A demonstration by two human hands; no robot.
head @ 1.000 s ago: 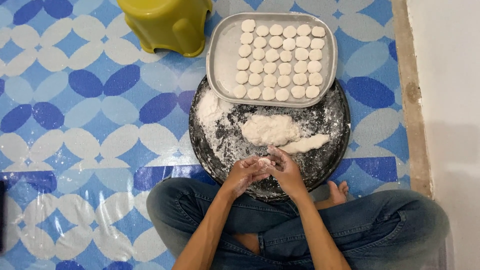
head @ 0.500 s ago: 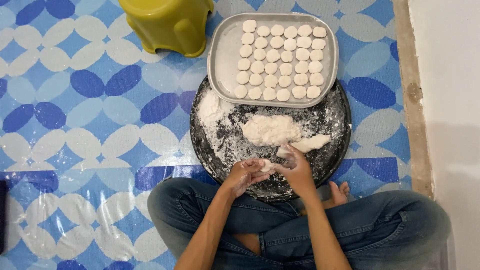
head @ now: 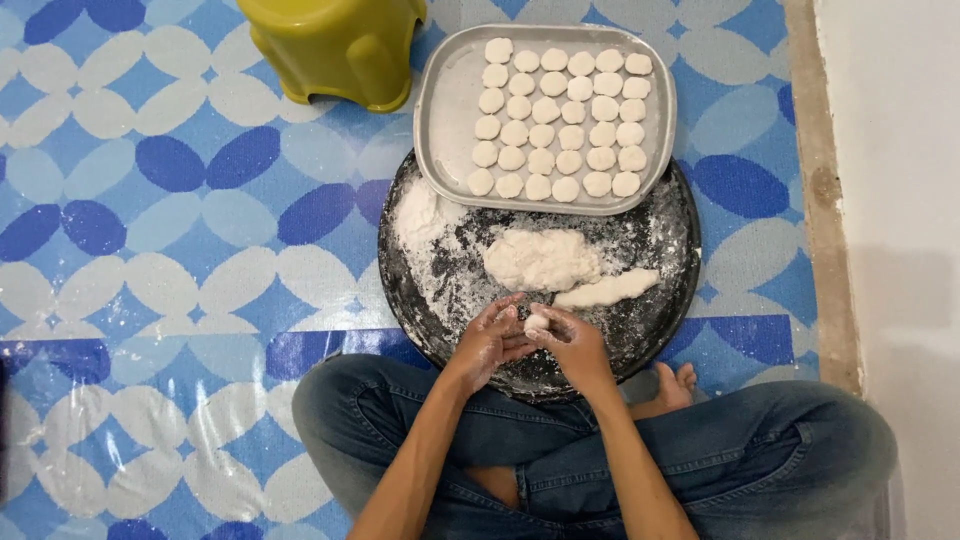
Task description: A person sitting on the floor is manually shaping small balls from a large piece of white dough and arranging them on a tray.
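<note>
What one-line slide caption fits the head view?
Both hands, left hand and right hand, pinch a dough piece over a floured round tray.

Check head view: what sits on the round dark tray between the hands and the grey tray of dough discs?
In the head view, a large dough lump and a rolled dough strip, with loose flour on the round dark tray.

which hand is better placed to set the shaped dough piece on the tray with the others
Probably the right hand. It sits on the side nearer the grey tray, and its fingertips pinch the small dough piece together with the left hand. Its path would pass over the dough lump.
</note>
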